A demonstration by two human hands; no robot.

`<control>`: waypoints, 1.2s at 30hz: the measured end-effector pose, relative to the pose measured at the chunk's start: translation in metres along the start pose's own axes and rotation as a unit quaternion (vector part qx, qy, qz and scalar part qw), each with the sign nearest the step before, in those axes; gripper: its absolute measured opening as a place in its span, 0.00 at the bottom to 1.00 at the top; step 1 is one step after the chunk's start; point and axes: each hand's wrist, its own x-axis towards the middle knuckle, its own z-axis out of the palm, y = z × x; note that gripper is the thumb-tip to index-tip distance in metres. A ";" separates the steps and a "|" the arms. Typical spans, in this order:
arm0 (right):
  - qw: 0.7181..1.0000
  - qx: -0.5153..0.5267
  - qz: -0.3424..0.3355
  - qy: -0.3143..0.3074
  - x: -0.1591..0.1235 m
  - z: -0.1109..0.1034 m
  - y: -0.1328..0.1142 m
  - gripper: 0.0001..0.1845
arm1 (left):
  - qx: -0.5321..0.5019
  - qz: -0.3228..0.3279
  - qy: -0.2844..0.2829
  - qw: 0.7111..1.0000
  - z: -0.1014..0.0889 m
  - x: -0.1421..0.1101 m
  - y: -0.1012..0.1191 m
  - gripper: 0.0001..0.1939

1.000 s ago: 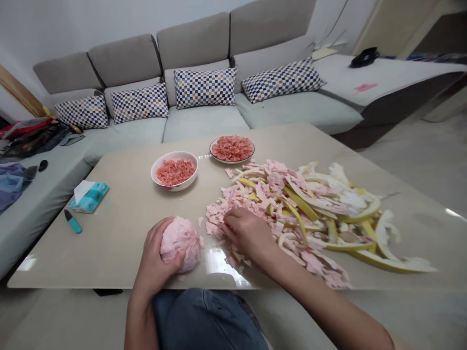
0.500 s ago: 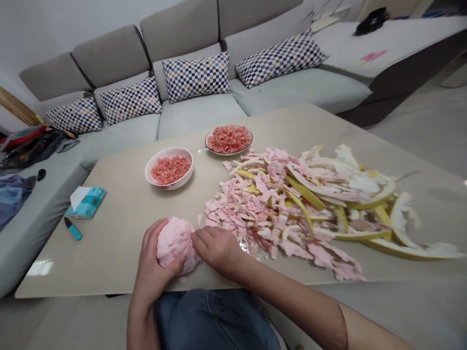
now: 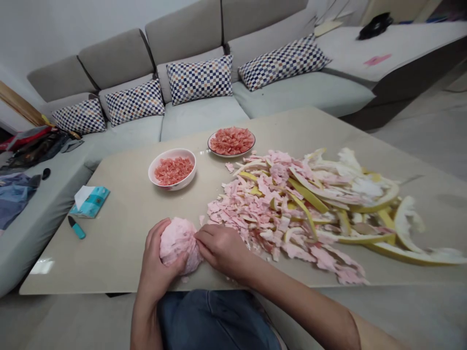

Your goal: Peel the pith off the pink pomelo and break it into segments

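Observation:
A peeled pomelo [image 3: 177, 242], round and covered in pale pink pith, rests at the table's near edge. My left hand [image 3: 156, 260] is wrapped round its left side, thumb across the front. At the fruit's right side my right hand [image 3: 221, 248] is closed in a pinch on the pith; its fingertips partly hide what lies between them. Just to the right spreads a heap of torn pink pith pieces [image 3: 233, 206], mixed with thick yellow-green pomelo rind [image 3: 308, 194] strips.
Beyond the fruit stand a white bowl [image 3: 151, 176] and a dark-rimmed plate [image 3: 233, 156], both holding reddish pomelo flesh. A tissue pack [image 3: 94, 201] and a teal knife-like tool [image 3: 78, 230] lie on the table [image 3: 124, 223] at left. A grey sofa [image 3: 204, 114] runs along the far side.
The whole view has shifted slightly, with everything a little further right and lower. My right hand has turned a little at the pomelo's side; the left keeps its hold.

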 end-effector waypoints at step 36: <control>0.982 0.147 0.116 0.010 0.013 -0.004 0.002 0.07 | -0.023 -0.009 -0.001 1.000 0.000 0.000 0.003 0.32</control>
